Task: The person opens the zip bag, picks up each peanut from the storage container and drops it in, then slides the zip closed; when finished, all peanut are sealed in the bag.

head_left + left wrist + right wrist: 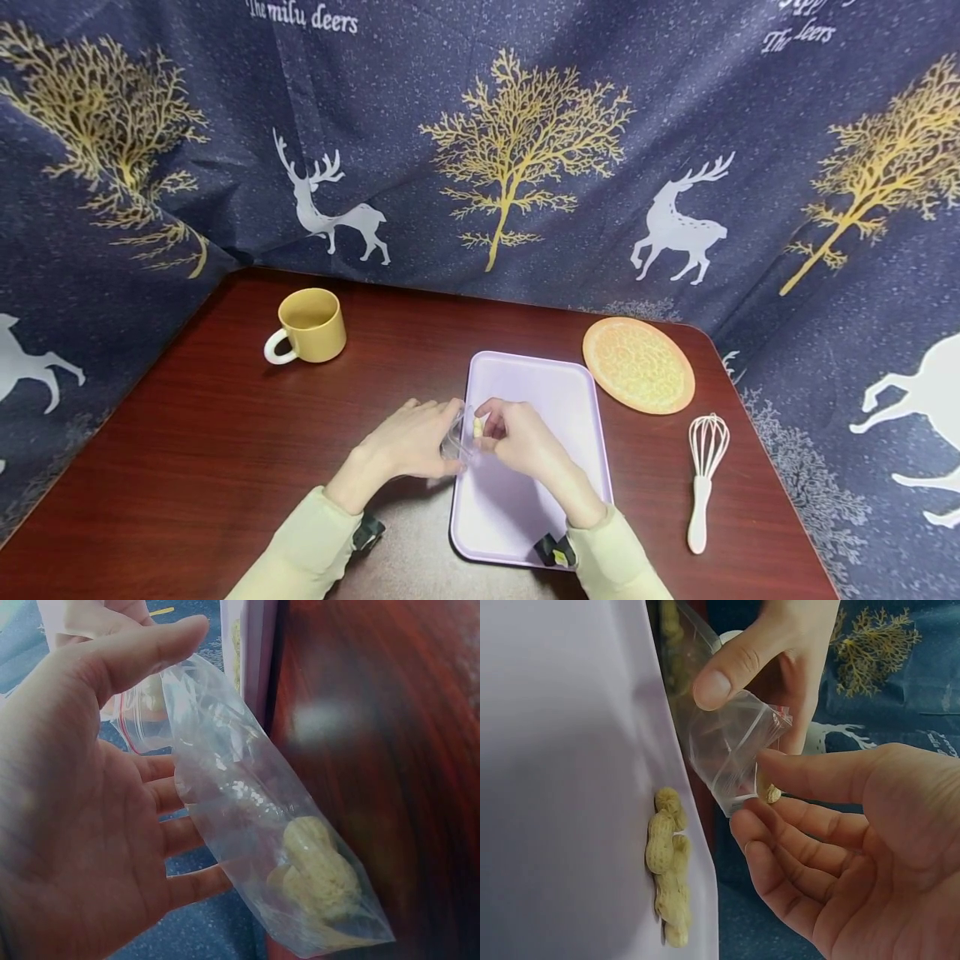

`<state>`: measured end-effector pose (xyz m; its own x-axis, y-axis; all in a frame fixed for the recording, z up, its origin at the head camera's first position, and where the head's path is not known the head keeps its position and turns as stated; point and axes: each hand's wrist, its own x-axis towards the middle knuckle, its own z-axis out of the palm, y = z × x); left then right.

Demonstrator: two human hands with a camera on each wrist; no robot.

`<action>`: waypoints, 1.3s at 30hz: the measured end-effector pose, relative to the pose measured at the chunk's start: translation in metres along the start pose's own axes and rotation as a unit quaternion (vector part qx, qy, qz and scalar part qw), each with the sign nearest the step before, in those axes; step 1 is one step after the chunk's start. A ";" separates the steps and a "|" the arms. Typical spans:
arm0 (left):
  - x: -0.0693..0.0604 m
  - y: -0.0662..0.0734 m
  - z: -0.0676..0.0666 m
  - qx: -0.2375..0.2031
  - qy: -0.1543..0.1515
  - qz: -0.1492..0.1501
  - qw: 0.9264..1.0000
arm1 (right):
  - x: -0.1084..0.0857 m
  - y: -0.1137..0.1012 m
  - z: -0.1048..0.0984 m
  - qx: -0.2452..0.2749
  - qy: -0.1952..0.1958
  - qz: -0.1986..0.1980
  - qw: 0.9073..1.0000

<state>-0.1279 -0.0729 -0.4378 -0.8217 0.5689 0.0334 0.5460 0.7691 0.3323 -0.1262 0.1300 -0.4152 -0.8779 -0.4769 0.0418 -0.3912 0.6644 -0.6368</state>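
My left hand (412,442) holds a clear zip bag (225,769) between thumb and fingers, beside the tray's left edge. Peanuts (319,870) lie at the bottom of the bag, and its mouth with the red seal line faces my right hand (521,437). The right thumb and fingers pinch a peanut (772,793) at the bag's mouth, mostly hidden by the fingers. On the lilac tray (536,379), several unshelled peanuts (660,844) lie close to one edge in the right wrist view.
A yellow mug (318,333) with a white handle stands at the back left of the brown table (225,467). To the tray's right are a round orange-rimmed mat (639,365) and a white whisk (702,492). A patterned dark blue cloth (420,183) hangs behind.
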 end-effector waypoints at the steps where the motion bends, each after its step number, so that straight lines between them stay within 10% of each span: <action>1: 0.000 0.000 0.000 0.000 -0.001 -0.001 1.000 | 0.000 0.000 0.000 -0.001 0.000 0.000 1.000; 28: 0.000 0.001 -0.001 -0.001 -0.007 -0.006 1.000 | -0.001 0.009 -0.008 0.011 0.013 0.010 1.000; 39: 0.000 0.001 0.000 0.002 -0.009 -0.010 1.000 | -0.003 0.033 -0.035 0.005 0.058 0.076 0.995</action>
<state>-0.1276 -0.0718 -0.4371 -0.8294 0.5586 0.0103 0.5303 0.7813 0.3290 -0.1460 0.1735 -0.4092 -0.9530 -0.3012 0.0313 -0.2484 0.7181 -0.6501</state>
